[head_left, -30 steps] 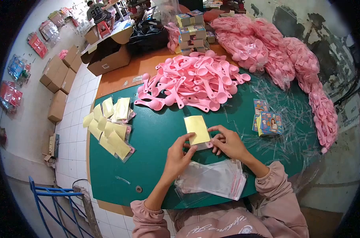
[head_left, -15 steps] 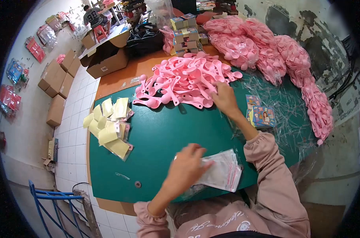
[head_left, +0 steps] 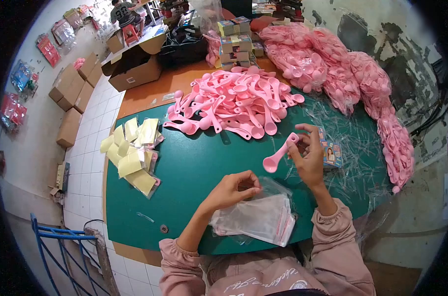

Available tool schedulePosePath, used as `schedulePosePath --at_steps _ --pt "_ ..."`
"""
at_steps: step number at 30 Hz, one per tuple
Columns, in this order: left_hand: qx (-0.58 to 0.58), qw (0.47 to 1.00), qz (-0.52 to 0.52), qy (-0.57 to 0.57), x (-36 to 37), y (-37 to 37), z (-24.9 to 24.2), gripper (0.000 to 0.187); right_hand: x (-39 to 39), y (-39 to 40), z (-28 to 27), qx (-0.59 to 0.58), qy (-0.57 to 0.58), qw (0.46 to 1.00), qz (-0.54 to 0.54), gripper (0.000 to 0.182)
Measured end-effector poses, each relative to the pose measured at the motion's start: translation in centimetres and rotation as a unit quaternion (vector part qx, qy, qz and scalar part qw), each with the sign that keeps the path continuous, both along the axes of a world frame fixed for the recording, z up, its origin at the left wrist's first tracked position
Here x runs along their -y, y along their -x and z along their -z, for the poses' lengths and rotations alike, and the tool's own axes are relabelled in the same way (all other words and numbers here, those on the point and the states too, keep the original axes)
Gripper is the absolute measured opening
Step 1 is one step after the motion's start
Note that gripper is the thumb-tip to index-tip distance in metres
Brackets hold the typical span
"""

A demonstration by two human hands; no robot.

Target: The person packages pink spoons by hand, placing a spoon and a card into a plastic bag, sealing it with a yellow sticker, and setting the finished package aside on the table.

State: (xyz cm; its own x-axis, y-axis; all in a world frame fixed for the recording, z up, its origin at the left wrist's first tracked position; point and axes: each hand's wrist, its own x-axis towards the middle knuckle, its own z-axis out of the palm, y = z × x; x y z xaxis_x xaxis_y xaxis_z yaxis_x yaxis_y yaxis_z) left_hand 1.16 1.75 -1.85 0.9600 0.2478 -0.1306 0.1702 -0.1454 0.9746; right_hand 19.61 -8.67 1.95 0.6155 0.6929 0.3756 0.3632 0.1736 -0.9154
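My right hand [head_left: 308, 160] pinches a pink plastic spoon [head_left: 280, 154] by its handle, above the green table, with the bowl hanging down to the left. My left hand [head_left: 233, 190] is closed in a pinch at the edge of a clear plastic bag [head_left: 273, 186]. Below it lies a stack of clear bags [head_left: 256, 219] with pink-marked edges, near the table's front edge. A big heap of pink spoons [head_left: 233, 101] covers the far part of the table. Beside my right hand sit small printed cards [head_left: 333, 154], partly hidden by it.
Filled packets with yellowish cards [head_left: 135, 160] lie at the left. Bulging bags of pink spoons [head_left: 342, 74] line the right edge, near scattered clear plastic scraps [head_left: 357, 143]. Bundled card stacks [head_left: 235, 44] and an open carton [head_left: 135, 71] stand behind. A person [head_left: 126, 15] sits far back.
My right hand has drawn back from the heap toward me, bringing a pink spoon. My left hand has shifted slightly, and a clear bag now stands raised at its fingertips.
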Motion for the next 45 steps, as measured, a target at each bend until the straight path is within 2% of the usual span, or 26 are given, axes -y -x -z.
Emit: schedulePosePath --at_steps 2,3,6,8,10,12,13,15,18,20,22,24,25,27,31,34,36,38,43,45 --pt "0.058 0.981 -0.070 0.170 0.4 0.0 0.3 0.012 0.3 0.6 -0.1 -0.036 -0.015 0.999 -0.001 0.022" --pt "0.058 0.981 -0.070 0.171 0.4 0.0 0.4 0.012 0.5 0.6 0.0 -0.036 -0.014 0.999 0.000 0.022" --pt "0.004 0.978 -0.072 0.194 0.4 0.0 0.3 0.012 0.7 0.7 0.8 -0.034 -0.109 0.993 0.011 0.020" --pt "-0.019 0.990 -0.037 0.138 0.3 0.0 -0.1 0.012 1.2 0.6 0.6 -0.056 -0.084 0.995 -0.018 0.019" --pt "-0.040 0.990 -0.045 0.130 0.5 0.0 -0.7 0.012 1.5 0.7 0.7 -0.078 -0.060 0.994 -0.049 0.018" --pt "-0.060 0.989 -0.055 0.121 0.4 0.1 -1.1 0.013 1.4 0.8 0.9 0.150 0.065 0.985 -0.049 0.014" --pt "-0.063 0.988 -0.044 0.131 0.2 0.3 -1.2 0.013 1.3 0.9 1.0 0.148 0.066 0.985 -0.049 0.014" --pt "-0.067 0.987 -0.033 0.142 -0.3 0.6 -1.5 0.013 1.0 0.9 1.2 0.224 0.112 0.967 -0.055 0.013" --pt "-0.014 0.980 -0.019 0.199 -0.6 1.0 -1.7 0.014 1.0 0.8 1.2 0.189 0.121 0.973 -0.044 0.013" --pt "0.013 0.952 -0.018 0.306 -0.5 1.1 -1.5 0.016 1.0 0.6 1.4 0.188 0.112 0.975 -0.033 0.012" --pt "0.000 0.959 -0.045 0.280 -0.5 0.9 -1.6 0.018 1.0 0.7 1.2 0.187 0.102 0.977 -0.021 0.012" --pt "-0.012 0.964 -0.072 0.254 -0.3 0.6 -1.4 0.019 1.0 1.1 0.8 0.006 0.016 0.999 0.043 0.012" --pt "0.006 0.962 -0.105 0.252 -0.1 0.4 -1.2 0.022 1.0 1.1 0.7 0.006 0.016 0.999 0.042 0.012" --pt "0.025 0.959 -0.137 0.248 0.1 0.2 -1.1 0.024 1.0 1.1 0.8 -0.092 -0.059 0.994 0.022 0.012" --pt "0.024 0.963 -0.164 0.213 0.0 0.2 -1.2 0.031 1.1 1.3 1.0 -0.076 -0.084 0.993 0.026 0.013" --pt "0.017 0.962 -0.170 0.214 0.1 0.2 -0.9 0.031 1.1 1.6 1.0 -0.065 -0.066 0.996 0.002 0.014" --pt "0.020 0.958 -0.178 0.226 0.2 0.1 -0.5 0.031 1.0 1.7 1.2 -0.046 -0.010 0.999 -0.028 0.016" --pt "0.029 0.975 -0.138 0.174 0.2 0.1 0.0 0.033 0.9 1.8 0.8 -0.066 0.017 0.996 -0.050 0.017" --pt "0.016 0.977 -0.101 0.189 0.4 0.1 -0.7 0.036 1.0 1.0 0.5 -0.095 0.054 0.991 -0.074 0.019" --pt "0.028 0.974 -0.101 0.200 0.7 0.0 -1.3 0.036 1.1 1.1 0.4 -0.003 0.072 0.992 -0.099 0.020"
